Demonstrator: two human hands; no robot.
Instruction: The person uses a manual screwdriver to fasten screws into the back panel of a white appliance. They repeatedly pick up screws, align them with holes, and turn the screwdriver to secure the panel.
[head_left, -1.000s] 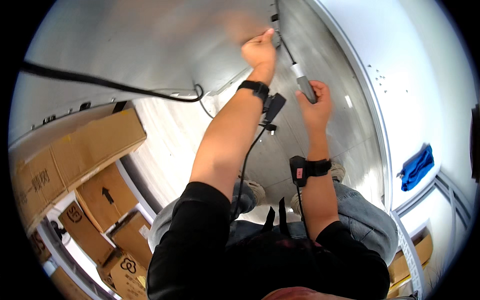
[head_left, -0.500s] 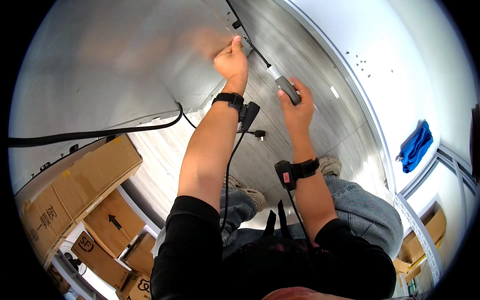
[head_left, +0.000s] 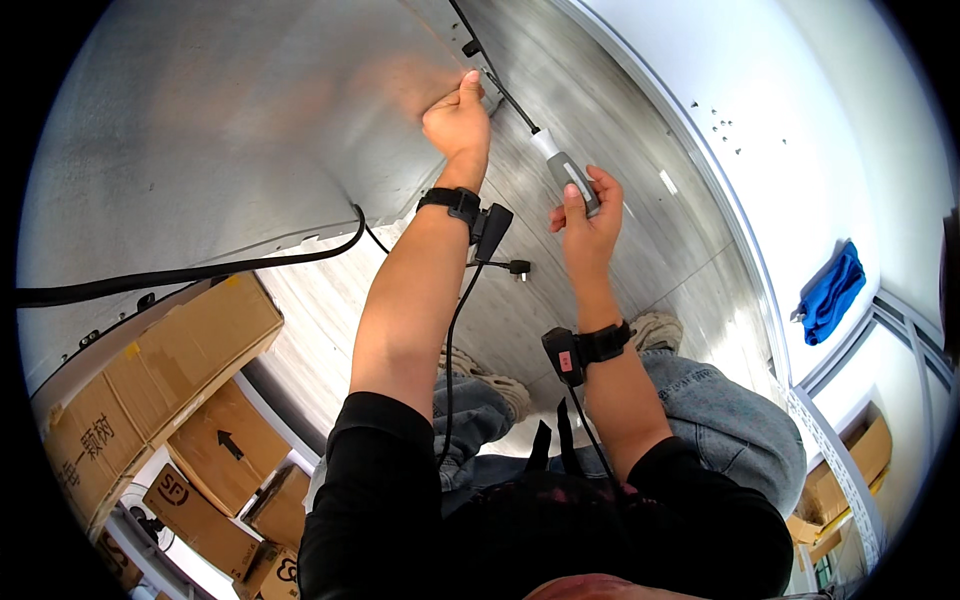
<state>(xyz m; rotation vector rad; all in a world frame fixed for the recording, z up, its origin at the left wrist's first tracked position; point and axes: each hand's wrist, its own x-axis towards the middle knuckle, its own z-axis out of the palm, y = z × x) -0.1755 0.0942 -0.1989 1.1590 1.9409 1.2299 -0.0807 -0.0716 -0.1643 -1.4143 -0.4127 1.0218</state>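
Observation:
My right hand point(head_left: 592, 225) holds a screwdriver point(head_left: 566, 170) by the end of its grey and white handle, the thumb lying along it and the fingers loosely around. Its long dark shaft slants up and left to the edge of a large grey metal panel point(head_left: 250, 130). My left hand point(head_left: 456, 125) is closed against that panel, with the thumb tip beside the screwdriver's tip. Whatever the left fingers pinch, if anything, is too small to make out. A thin black cable point(head_left: 466, 22) runs past the tip.
A thick black cable point(head_left: 180, 272) crosses at the left above cardboard boxes point(head_left: 200, 335). A plug point(head_left: 518, 268) lies on the wood-look floor point(head_left: 690, 240) between my arms. On the white surface at right are several small screws point(head_left: 722, 125) and a blue cloth point(head_left: 832, 295).
My right fingers have shifted their grip and the screwdriver's handle has turned and dipped slightly. Both forearms have moved a little left; the left hand stays closed at the panel edge.

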